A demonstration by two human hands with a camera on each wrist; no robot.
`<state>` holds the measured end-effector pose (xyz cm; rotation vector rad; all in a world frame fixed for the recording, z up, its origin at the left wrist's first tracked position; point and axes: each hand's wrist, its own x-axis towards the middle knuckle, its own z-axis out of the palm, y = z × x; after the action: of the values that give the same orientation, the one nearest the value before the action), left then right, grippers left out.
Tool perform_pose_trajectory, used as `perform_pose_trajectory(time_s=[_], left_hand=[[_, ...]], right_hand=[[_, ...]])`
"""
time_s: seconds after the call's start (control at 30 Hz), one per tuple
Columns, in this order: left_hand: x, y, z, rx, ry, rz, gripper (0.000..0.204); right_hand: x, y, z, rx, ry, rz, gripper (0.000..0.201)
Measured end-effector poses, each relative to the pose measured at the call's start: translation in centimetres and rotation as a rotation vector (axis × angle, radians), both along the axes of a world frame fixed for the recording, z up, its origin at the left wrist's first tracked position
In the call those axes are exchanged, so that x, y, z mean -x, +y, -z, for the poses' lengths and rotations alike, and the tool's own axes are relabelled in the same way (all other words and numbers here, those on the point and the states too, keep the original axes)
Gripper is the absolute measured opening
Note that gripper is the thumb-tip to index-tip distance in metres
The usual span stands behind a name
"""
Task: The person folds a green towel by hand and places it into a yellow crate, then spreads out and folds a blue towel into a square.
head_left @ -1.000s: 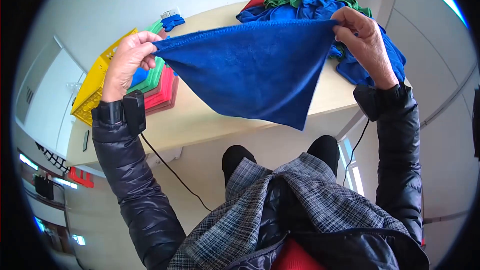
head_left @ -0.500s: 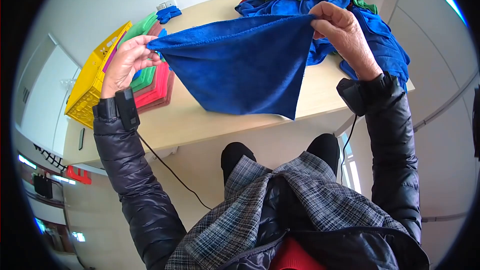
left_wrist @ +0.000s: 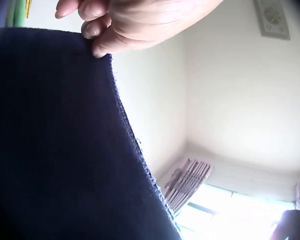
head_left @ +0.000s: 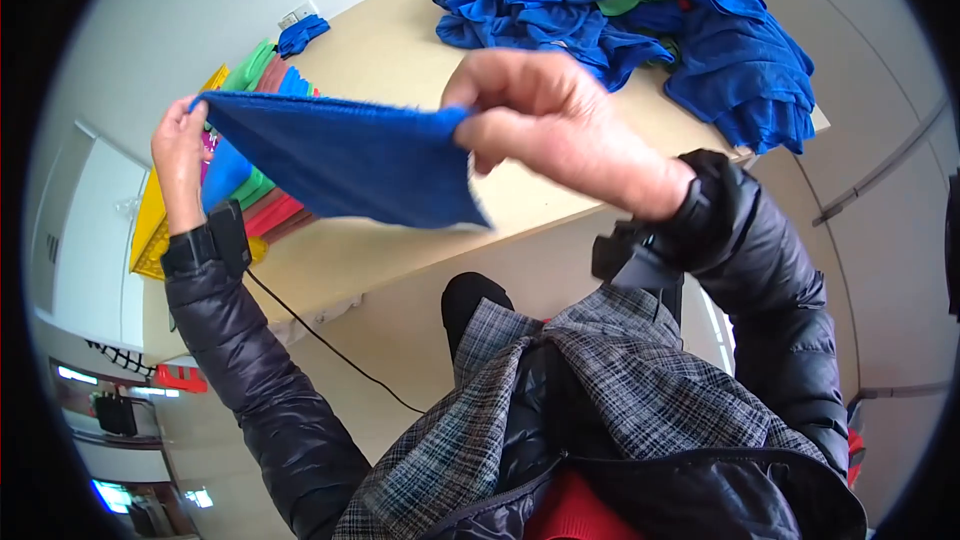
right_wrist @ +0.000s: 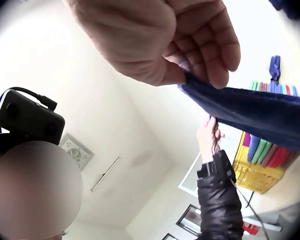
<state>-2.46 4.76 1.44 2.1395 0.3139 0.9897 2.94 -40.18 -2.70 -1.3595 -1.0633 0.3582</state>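
A blue cloth [head_left: 345,162] is held up over the near part of the table, stretched between both hands. My left hand [head_left: 178,165] pinches its left corner between thumb and fingers; in the left wrist view the cloth's stitched edge [left_wrist: 127,125] runs down from those fingertips. At the other end, my right hand [head_left: 565,130] pinches the right corner, and the lower part of the cloth hangs loose. Behind the left hand and the cloth stands a row of folded cloths [right_wrist: 262,150] in green, blue, red and brown, partly hidden in the head view.
A yellow basket [right_wrist: 257,179] stands at the table's left. A heap of blue, green and red cloths [head_left: 560,5] covers the back right of the table [head_left: 385,40]. One small bunched blue cloth [head_left: 302,35] lies at the back near a wall socket [head_left: 297,15].
Both hands have moved left with the blue cloth, the right hand farther and closer to the head camera. The cloth now hangs nearer the folded cloths, and the head view has shifted.
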Motion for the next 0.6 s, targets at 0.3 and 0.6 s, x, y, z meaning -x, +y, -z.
perform_pose_trajectory(time_s=[0.3, 0.6], left_hand=[[-16.1, -5.6, 5.4, 0.024, 0.075, 0.233, 0.024], [-14.1, -13.6, 20.1, 0.297, 0.316, 0.565, 0.046]], right_hand=[[-0.7, 1.0, 12.4, -0.007, 0.605, 0.134, 0.011], [-2.8, -1.1, 24.5, 0.084, 0.917, 0.517, 0.017]])
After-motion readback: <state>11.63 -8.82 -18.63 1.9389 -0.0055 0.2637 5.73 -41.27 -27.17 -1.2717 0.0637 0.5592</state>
